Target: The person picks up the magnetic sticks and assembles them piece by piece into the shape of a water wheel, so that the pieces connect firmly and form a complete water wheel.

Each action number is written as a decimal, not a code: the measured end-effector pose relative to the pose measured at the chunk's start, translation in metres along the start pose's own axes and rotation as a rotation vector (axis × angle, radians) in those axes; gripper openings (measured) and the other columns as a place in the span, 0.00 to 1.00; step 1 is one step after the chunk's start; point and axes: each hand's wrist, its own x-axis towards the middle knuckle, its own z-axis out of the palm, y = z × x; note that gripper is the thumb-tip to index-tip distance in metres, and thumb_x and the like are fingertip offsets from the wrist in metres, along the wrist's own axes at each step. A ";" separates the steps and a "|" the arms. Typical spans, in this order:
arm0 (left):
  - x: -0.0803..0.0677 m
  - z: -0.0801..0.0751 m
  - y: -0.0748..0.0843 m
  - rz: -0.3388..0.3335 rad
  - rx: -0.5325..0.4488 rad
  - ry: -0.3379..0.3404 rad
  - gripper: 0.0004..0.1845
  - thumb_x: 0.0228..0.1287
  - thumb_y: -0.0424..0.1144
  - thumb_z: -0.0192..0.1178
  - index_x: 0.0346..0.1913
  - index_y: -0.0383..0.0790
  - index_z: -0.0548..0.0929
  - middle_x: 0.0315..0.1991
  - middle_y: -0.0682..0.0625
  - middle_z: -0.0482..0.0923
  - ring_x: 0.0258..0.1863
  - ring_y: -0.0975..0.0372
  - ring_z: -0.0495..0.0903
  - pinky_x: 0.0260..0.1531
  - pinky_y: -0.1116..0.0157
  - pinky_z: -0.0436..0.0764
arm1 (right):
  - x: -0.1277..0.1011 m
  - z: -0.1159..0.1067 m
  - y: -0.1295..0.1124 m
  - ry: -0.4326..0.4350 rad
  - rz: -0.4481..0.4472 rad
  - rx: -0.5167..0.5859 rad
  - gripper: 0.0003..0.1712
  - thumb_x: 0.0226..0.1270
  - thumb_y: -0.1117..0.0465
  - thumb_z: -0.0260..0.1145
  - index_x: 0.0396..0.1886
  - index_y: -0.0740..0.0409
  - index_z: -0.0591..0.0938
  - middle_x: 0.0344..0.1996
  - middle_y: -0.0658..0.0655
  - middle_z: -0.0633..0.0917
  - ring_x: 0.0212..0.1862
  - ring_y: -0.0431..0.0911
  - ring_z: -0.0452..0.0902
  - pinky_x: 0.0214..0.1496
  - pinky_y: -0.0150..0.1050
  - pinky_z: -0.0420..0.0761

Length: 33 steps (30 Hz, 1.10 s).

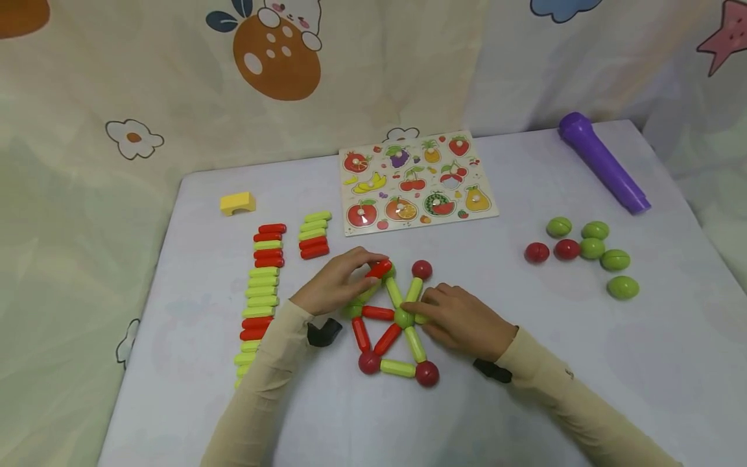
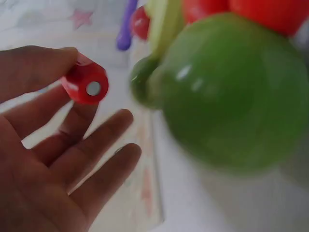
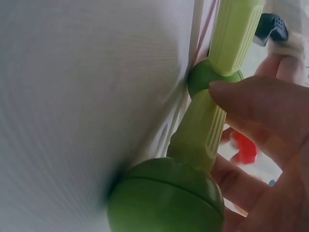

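My left hand (image 1: 338, 282) pinches a red magnetic rod (image 1: 380, 268) between thumb and fingers; its metal end faces the left wrist camera. The rod is over the upper left of a wheel-like frame of rods and balls. A green ball (image 1: 403, 317) forms the hub, with red balls (image 1: 427, 374) and green balls (image 1: 353, 310) around it. My right hand (image 1: 463, 319) is at the frame's right side, its index finger reaching to the hub. In the right wrist view its thumb and fingers hold a yellow-green rod (image 3: 198, 130) between two green balls (image 3: 166, 198).
Loose red and yellow-green rods (image 1: 262, 292) lie in columns on the left, below a yellow block (image 1: 238, 203). A fruit puzzle board (image 1: 417, 183) lies at the back. Several loose balls (image 1: 592, 248) and a purple microphone-shaped toy (image 1: 604, 162) are on the right.
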 end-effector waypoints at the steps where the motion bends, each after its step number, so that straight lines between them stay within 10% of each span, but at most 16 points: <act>1: 0.004 0.001 0.001 0.005 -0.003 -0.028 0.23 0.65 0.35 0.61 0.63 0.44 0.74 0.52 0.51 0.76 0.53 0.60 0.73 0.58 0.57 0.74 | 0.000 0.000 0.000 0.006 0.000 -0.004 0.27 0.58 0.55 0.71 0.59 0.44 0.79 0.41 0.50 0.80 0.39 0.42 0.71 0.39 0.36 0.75; 11: 0.017 0.006 0.003 0.023 0.112 -0.119 0.20 0.66 0.36 0.61 0.60 0.42 0.77 0.48 0.52 0.76 0.45 0.63 0.74 0.50 0.65 0.76 | 0.000 0.004 0.001 0.048 0.070 -0.165 0.35 0.53 0.47 0.73 0.61 0.47 0.76 0.45 0.56 0.77 0.40 0.47 0.71 0.37 0.39 0.77; 20: 0.005 0.002 0.013 -0.023 0.241 -0.118 0.21 0.64 0.38 0.62 0.60 0.39 0.78 0.43 0.50 0.75 0.38 0.63 0.73 0.38 0.68 0.77 | -0.005 0.000 0.001 0.074 0.065 -0.081 0.28 0.51 0.49 0.74 0.53 0.50 0.79 0.40 0.51 0.76 0.38 0.43 0.69 0.36 0.36 0.75; 33: 0.023 0.009 0.009 0.050 0.088 -0.014 0.17 0.62 0.30 0.63 0.54 0.37 0.81 0.42 0.50 0.80 0.41 0.62 0.79 0.44 0.67 0.79 | 0.036 -0.046 0.011 0.082 0.132 0.041 0.23 0.60 0.54 0.70 0.54 0.57 0.80 0.42 0.54 0.84 0.43 0.48 0.75 0.52 0.49 0.74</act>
